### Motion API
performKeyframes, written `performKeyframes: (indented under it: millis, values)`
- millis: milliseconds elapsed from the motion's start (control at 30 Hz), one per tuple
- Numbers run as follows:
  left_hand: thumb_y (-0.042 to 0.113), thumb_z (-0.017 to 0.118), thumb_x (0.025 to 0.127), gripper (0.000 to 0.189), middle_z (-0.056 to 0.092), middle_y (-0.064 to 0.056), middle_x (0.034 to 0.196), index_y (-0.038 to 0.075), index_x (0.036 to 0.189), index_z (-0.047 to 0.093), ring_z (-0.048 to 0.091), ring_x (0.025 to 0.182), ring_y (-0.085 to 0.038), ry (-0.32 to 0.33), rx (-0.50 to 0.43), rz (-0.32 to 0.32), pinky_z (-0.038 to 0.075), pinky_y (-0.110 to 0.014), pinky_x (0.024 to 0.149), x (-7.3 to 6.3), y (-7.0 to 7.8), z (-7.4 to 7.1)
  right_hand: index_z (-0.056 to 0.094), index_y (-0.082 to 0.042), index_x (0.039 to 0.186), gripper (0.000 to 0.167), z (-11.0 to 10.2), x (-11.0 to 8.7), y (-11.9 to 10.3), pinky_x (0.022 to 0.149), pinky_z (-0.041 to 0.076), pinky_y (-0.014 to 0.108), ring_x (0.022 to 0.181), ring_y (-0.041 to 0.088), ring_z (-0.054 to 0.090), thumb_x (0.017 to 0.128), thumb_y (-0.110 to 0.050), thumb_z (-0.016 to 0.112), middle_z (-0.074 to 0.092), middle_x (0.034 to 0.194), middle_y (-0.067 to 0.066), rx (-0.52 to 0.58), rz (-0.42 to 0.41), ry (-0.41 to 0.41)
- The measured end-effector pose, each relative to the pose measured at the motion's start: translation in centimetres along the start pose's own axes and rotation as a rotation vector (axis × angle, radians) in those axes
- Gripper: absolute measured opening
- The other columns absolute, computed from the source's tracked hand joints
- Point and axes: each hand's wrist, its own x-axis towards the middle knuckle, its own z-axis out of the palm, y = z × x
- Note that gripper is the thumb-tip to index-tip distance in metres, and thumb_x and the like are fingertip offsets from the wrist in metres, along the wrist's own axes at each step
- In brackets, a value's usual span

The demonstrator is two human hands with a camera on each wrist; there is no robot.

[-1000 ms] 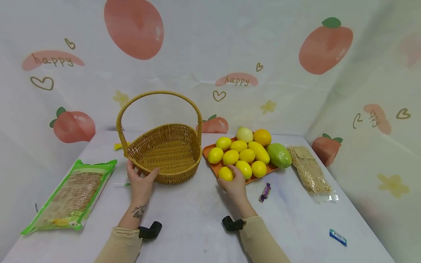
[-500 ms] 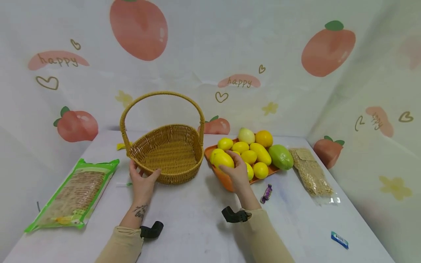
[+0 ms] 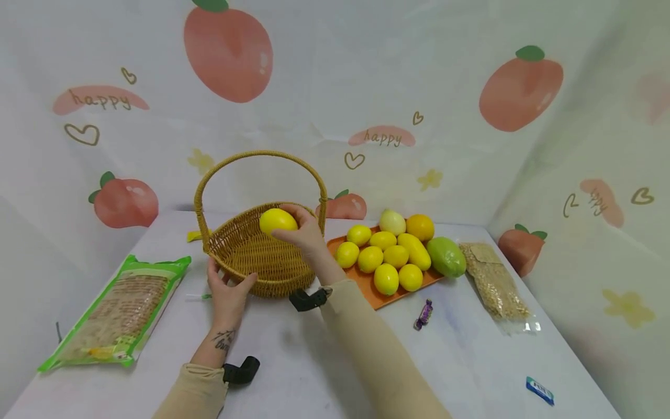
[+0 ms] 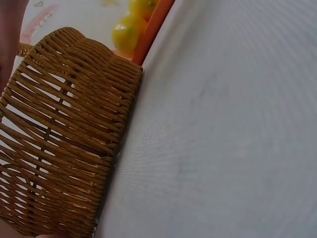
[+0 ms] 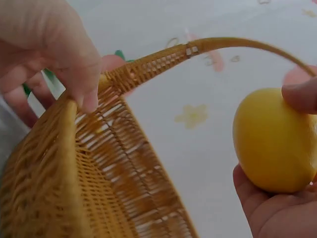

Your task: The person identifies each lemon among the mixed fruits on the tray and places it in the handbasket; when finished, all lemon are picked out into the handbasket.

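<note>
A wicker basket [image 3: 269, 288] with a tall arched handle stands left of the middle of the table. My left hand [image 3: 228, 297] grips its front left rim, thumb over the edge, as the right wrist view also shows. Over the basket's opening my right hand [image 3: 307, 237] holds a lemon [image 3: 277, 222] between thumb and fingers. That lemon [image 5: 272, 141] looks large and smooth in the right wrist view. In the left wrist view the woven basket wall [image 4: 69, 134] fills the left side.
An orange tray [image 3: 366, 283] right of the basket bears several lemons, a long yellow fruit, an orange [image 3: 420, 227] and a green papaya [image 3: 446, 256]. A bag of beige grains [image 3: 494, 282], a purple candy [image 3: 423, 315] and a blue packet [image 3: 540, 390] lie rightward; a green-edged bag [image 3: 117, 314] lies left.
My right hand has lifted a lemon from the tray's near left corner and carried it left, over the basket. The left hand has stayed on the rim.
</note>
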Motion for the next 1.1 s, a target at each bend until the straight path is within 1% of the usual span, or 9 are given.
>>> performKeyframes:
  millis: [100,233,333,433,600,700,800,900,1100]
  values:
    - [-0.002,0.064,0.080,0.096,0.007,-0.010,0.151,0.022,0.149,0.001,0.015,0.137,-0.033,0.013,-0.001,0.020,0.034,-0.051,0.104,0.0,-0.1,0.0,0.050,-0.006,0.129,0.056,1.7,1.5,0.3,0.082,0.049,0.028,0.098,0.016,0.053,0.077,0.001,0.068,0.053,0.125,0.009,-0.036,0.023,-0.013]
    - [-0.003,0.064,0.079,0.096,0.007,-0.012,0.151,0.019,0.149,0.002,0.016,0.137,-0.034,0.019,0.010,0.024,0.034,-0.051,0.104,-0.1,-0.1,0.4,0.051,-0.008,0.129,0.056,2.6,2.6,0.9,0.088,0.049,0.031,0.105,0.019,0.054,0.077,0.002,0.069,0.053,0.127,0.008,-0.030,0.065,0.002]
    - [-0.002,0.064,0.080,0.096,0.006,-0.011,0.151,0.019,0.149,0.001,0.015,0.137,-0.034,0.024,0.017,0.004,0.034,-0.050,0.104,-0.2,-0.1,0.5,0.051,-0.008,0.130,0.055,2.7,2.7,1.2,0.096,0.045,0.033,0.117,0.020,0.050,0.078,0.002,0.068,0.052,0.131,0.008,-0.019,0.074,0.021]
    - [0.000,0.064,0.080,0.097,0.005,-0.009,0.152,0.019,0.149,-0.001,0.014,0.138,-0.033,0.022,0.022,-0.018,0.033,-0.050,0.105,-0.3,-0.1,0.3,0.051,-0.006,0.130,0.054,2.0,2.0,0.9,0.103,0.040,0.035,0.125,0.021,0.045,0.079,0.001,0.067,0.050,0.135,0.011,-0.012,0.062,0.041]
    - [0.001,0.063,0.081,0.096,0.003,-0.008,0.152,0.019,0.149,-0.002,0.013,0.137,-0.033,0.006,0.030,-0.020,0.033,-0.051,0.105,-0.2,0.2,0.1,0.050,0.002,0.127,0.050,-0.8,-0.1,-0.2,0.104,0.038,0.038,0.124,0.028,0.045,0.080,0.004,0.065,0.051,0.131,0.018,0.033,-0.009,0.093]
    - [0.001,0.063,0.081,0.095,0.004,-0.008,0.152,0.019,0.149,-0.001,0.014,0.137,-0.033,0.002,0.035,-0.016,0.033,-0.051,0.105,-0.1,0.2,0.0,0.048,0.007,0.126,0.049,-3.1,-1.7,-0.9,0.105,0.037,0.042,0.122,0.034,0.045,0.079,0.008,0.063,0.052,0.127,0.021,0.068,-0.057,0.157]
    - [0.001,0.063,0.081,0.095,0.004,-0.008,0.152,0.019,0.149,-0.001,0.014,0.136,-0.033,0.000,0.025,-0.016,0.032,-0.051,0.105,0.1,0.3,0.0,0.049,0.007,0.124,0.048,-5.8,-3.5,-1.0,0.106,0.035,0.044,0.121,0.035,0.045,0.078,0.009,0.063,0.052,0.125,0.022,0.069,-0.080,0.256]
    - [0.001,0.063,0.081,0.095,0.004,-0.008,0.152,0.019,0.149,-0.001,0.014,0.137,-0.033,-0.003,0.019,-0.018,0.032,-0.051,0.105,0.1,0.3,0.0,0.051,0.003,0.123,0.047,-8.3,-5.3,-0.5,0.106,0.034,0.045,0.120,0.033,0.046,0.078,0.006,0.065,0.053,0.125,0.019,0.021,-0.086,0.383]
    - [-0.001,0.063,0.081,0.095,0.005,-0.008,0.151,0.020,0.149,0.000,0.015,0.136,-0.031,-0.010,0.001,-0.026,0.032,-0.048,0.106,0.1,0.1,0.0,0.050,0.001,0.125,0.048,-12.3,-8.4,2.0,0.107,0.034,0.042,0.121,0.029,0.047,0.080,0.005,0.065,0.052,0.126,0.018,-0.031,-0.061,0.618]
